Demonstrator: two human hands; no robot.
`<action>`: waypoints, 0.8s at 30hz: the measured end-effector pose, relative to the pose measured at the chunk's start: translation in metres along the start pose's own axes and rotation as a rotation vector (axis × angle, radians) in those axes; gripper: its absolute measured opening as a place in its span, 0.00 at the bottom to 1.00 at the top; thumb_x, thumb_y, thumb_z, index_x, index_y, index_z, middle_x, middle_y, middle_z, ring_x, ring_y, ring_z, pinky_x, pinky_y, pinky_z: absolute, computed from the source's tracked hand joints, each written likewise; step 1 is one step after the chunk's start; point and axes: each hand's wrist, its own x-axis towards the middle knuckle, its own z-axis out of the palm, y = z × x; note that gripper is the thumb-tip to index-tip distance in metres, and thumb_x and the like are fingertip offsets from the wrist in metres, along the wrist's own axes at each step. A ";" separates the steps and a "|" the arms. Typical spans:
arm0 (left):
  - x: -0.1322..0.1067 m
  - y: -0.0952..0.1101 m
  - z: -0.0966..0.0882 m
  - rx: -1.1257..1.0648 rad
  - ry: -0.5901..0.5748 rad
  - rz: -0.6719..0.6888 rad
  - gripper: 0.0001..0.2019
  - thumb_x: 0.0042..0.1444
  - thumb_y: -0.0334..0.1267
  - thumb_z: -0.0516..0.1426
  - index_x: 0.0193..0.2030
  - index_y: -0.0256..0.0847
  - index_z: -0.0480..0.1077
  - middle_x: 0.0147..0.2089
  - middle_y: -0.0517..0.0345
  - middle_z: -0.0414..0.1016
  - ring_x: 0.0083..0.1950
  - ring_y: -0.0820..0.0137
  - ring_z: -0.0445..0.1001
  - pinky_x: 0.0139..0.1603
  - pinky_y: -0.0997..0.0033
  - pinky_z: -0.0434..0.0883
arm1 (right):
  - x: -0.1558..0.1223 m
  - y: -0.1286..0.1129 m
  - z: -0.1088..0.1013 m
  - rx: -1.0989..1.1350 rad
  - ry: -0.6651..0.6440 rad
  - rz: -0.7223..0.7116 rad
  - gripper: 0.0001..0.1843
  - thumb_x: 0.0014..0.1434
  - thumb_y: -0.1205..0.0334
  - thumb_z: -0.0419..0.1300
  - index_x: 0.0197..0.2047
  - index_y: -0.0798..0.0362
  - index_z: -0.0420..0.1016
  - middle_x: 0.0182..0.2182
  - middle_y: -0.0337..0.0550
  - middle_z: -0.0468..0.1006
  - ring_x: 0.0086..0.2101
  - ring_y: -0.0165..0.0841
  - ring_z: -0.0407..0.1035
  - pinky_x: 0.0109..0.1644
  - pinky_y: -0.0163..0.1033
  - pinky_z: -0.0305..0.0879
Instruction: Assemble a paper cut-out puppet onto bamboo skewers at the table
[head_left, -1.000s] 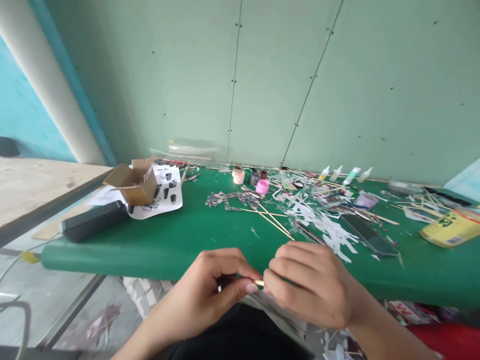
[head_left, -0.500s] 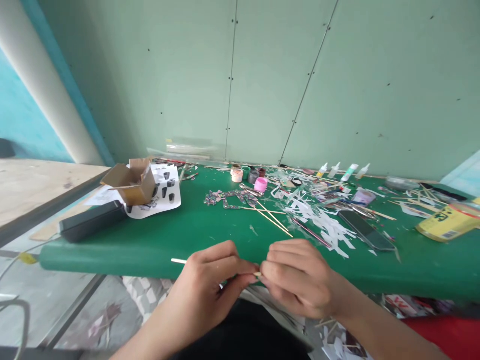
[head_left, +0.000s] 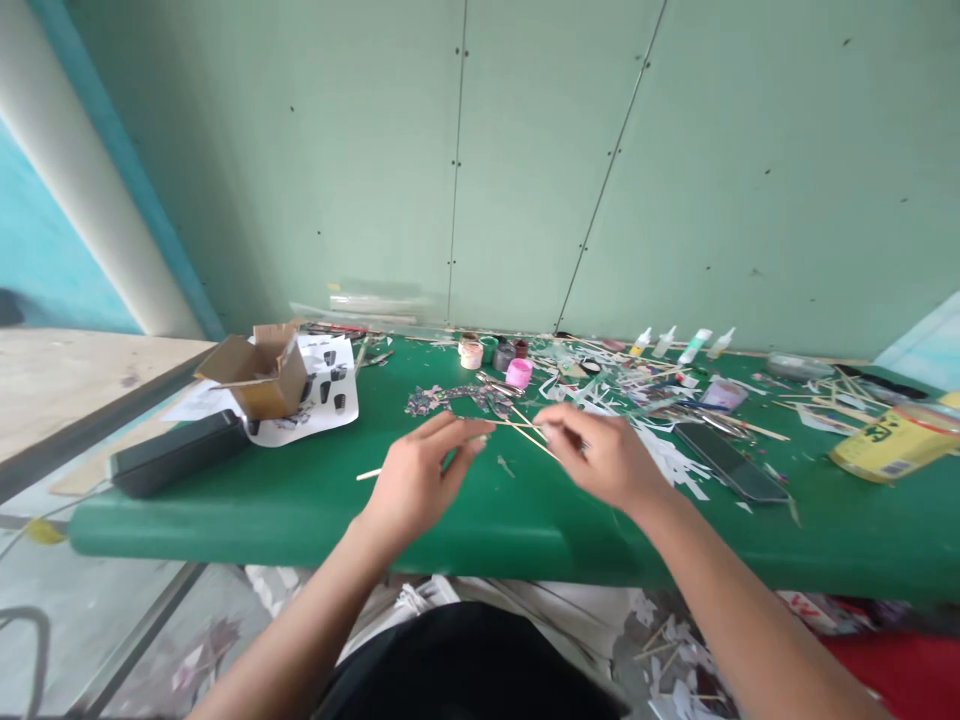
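My left hand (head_left: 416,478) hovers over the green table (head_left: 300,500) and pinches a thin wooden stick (head_left: 367,474) whose end pokes out to the left. My right hand (head_left: 604,458) is just to its right, a little apart, with fingers pinched together near loose sticks (head_left: 525,432); motion blur hides what it holds, if anything. Both hands are above the table's middle, in front of a dark patterned cut-out (head_left: 442,398).
An open cardboard box (head_left: 255,372) sits on a printed sheet (head_left: 330,400) at the left, beside a black case (head_left: 176,455). Small paint pots (head_left: 517,372), glue bottles (head_left: 694,345), paper scraps (head_left: 675,460), a phone (head_left: 731,462) and a yellow can (head_left: 896,442) crowd the right.
Both hands have risen from the table's near edge out over the table and drawn apart. The stick stays in my left hand.
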 end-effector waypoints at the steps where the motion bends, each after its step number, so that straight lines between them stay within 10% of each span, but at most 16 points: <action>1: 0.007 -0.016 0.006 0.042 -0.012 -0.014 0.12 0.66 0.36 0.51 0.49 0.44 0.74 0.37 0.58 0.76 0.34 0.74 0.74 0.35 0.76 0.70 | 0.005 0.025 0.001 -0.060 -0.010 0.152 0.11 0.63 0.63 0.51 0.41 0.52 0.75 0.18 0.33 0.71 0.15 0.25 0.56 0.22 0.33 0.52; 5: 0.032 -0.076 0.033 0.268 -0.114 -0.152 0.11 0.62 0.34 0.52 0.45 0.46 0.76 0.41 0.59 0.78 0.37 0.70 0.76 0.37 0.74 0.71 | 0.027 0.129 0.008 -0.248 -0.109 0.762 0.16 0.58 0.68 0.51 0.42 0.51 0.79 0.34 0.41 0.82 0.25 0.28 0.71 0.33 0.32 0.63; 9: 0.041 -0.108 0.050 0.349 -0.136 -0.141 0.12 0.61 0.32 0.52 0.45 0.44 0.76 0.40 0.56 0.77 0.40 0.66 0.77 0.38 0.71 0.72 | 0.035 0.195 0.021 -0.325 -0.175 0.917 0.13 0.54 0.70 0.55 0.35 0.53 0.82 0.36 0.47 0.83 0.36 0.36 0.75 0.41 0.35 0.66; 24: 0.024 -0.109 0.055 0.270 -0.033 -0.066 0.12 0.65 0.37 0.49 0.44 0.43 0.74 0.41 0.55 0.79 0.44 0.69 0.77 0.45 0.71 0.71 | 0.035 0.254 0.060 -0.407 -0.289 1.162 0.13 0.56 0.61 0.61 0.44 0.52 0.81 0.46 0.54 0.80 0.48 0.43 0.73 0.46 0.41 0.67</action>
